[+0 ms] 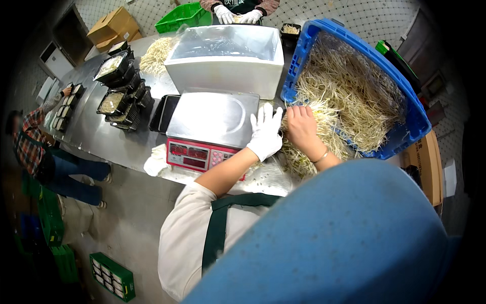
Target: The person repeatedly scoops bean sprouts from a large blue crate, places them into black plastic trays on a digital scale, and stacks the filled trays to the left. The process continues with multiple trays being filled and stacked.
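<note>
My left hand (265, 131), in a white glove, lies palm down with its fingers apart at the right edge of the steel pan of a red digital scale (212, 116). My bare right hand (302, 129), with a bracelet at the wrist, rests on a pile of bean sprouts (326, 129) right of the scale; whether its fingers grip any is hidden. The sprouts spill from a tipped blue plastic crate (414, 102) that holds many more. Nothing lies on the scale pan. A black plastic tray (165, 112) sits against the scale's left side.
Behind the scale stands a white foam box (228, 74) with a plastic liner. Stacked black punnets (117, 102) and a sprout heap (155, 57) are to the left. A white cloth (156, 161) lies at the table edge. Across the table are a co-worker's gloved hands (237, 16); another person works far left.
</note>
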Motion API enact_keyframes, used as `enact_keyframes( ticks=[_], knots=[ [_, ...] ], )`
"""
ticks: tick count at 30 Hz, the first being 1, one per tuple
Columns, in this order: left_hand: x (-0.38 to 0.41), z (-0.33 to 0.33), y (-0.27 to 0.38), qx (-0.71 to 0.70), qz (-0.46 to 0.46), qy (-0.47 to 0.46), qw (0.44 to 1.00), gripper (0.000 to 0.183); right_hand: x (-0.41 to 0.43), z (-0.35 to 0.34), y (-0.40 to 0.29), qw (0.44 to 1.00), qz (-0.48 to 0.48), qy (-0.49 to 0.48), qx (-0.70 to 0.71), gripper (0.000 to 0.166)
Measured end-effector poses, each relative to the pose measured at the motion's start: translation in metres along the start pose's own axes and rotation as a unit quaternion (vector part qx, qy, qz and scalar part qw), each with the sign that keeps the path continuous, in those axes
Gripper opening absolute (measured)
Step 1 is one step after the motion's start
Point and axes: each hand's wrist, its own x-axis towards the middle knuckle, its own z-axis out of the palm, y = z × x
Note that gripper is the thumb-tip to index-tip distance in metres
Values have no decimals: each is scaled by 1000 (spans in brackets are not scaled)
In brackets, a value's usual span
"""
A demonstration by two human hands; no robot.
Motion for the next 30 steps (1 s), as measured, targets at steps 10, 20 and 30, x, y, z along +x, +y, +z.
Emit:
enact_keyframes(
  ticks=[10, 20, 30],
  knots=[
    [-27, -59, -139, -595, -146, 146, 777, 61, 103, 52, -156, 971, 158, -79, 160, 46],
    [5, -93, -138, -28, 149, -13, 988, 101, 104, 39, -96, 959, -40, -222, 173, 96],
    [6, -93, -125, 114, 114, -132, 978, 97, 31, 16, -45, 885, 135, -204, 396, 26]
  ],
)
